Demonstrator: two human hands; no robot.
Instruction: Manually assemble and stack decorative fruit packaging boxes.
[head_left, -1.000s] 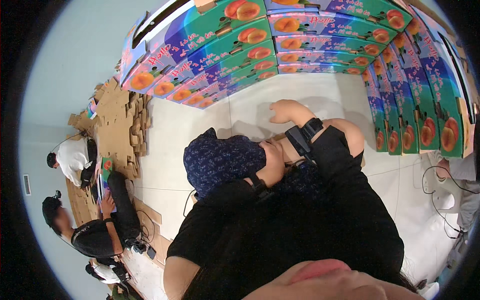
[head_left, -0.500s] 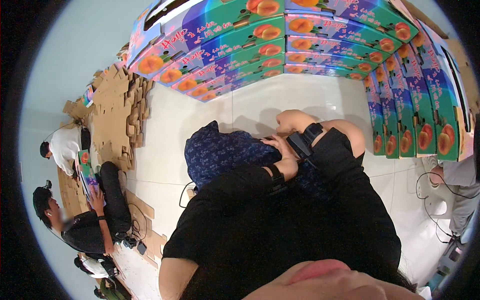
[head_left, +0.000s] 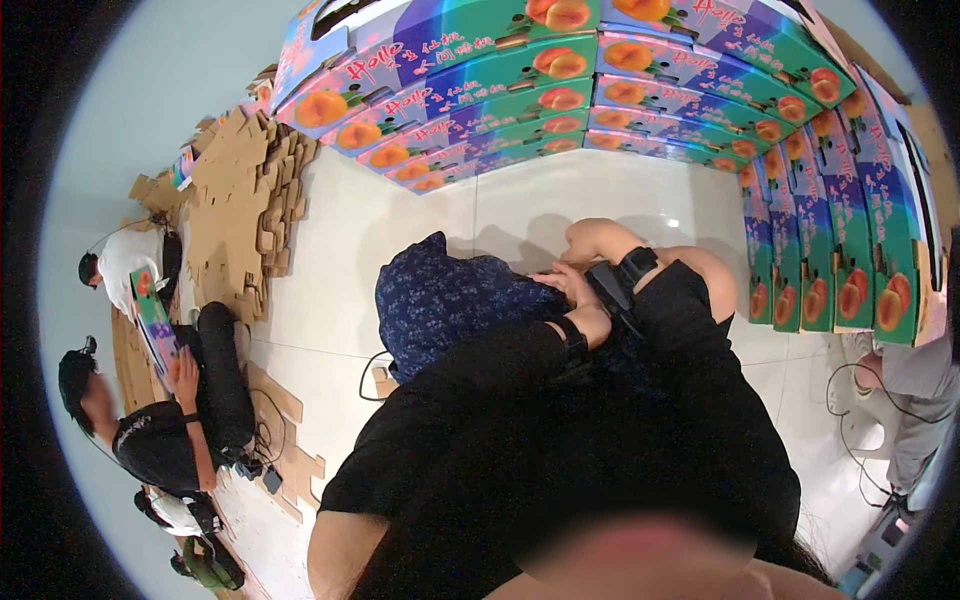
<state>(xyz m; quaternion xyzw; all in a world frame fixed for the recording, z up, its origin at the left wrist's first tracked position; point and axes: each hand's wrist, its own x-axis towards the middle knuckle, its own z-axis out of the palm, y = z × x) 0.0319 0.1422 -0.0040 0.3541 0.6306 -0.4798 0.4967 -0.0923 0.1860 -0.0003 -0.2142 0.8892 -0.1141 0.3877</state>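
Note:
My left hand point(head_left: 572, 287) lies over my lap with its fingers stretched out against dark blue floral cloth point(head_left: 450, 300). It holds nothing that I can see. A black strap point(head_left: 572, 335) circles that wrist. Just to its right, my right hand point(head_left: 598, 238) reaches leftward beyond the lap, its fingers not distinct. At the right wrist sits another black strap point(head_left: 637, 263), and a black box-shaped device point(head_left: 612, 288) is beside it, close to the left hand. The two forearms come together here, partly covered by black sleeves.
Stacks of colourful peach-printed cartons point(head_left: 560, 95) wall off the front, with more cartons point(head_left: 850, 240) at the right. Flattened brown cardboard point(head_left: 225, 210) is piled at the left. There a co-worker point(head_left: 160, 445) holds a printed carton point(head_left: 155, 325). A grey-clothed person point(head_left: 910, 400) and cables are far right.
The view has shifted slightly, so the cartons appear a little farther right and lower. My hands keep nearly the same pose. At left, the co-worker's carton has tilted and shifted.

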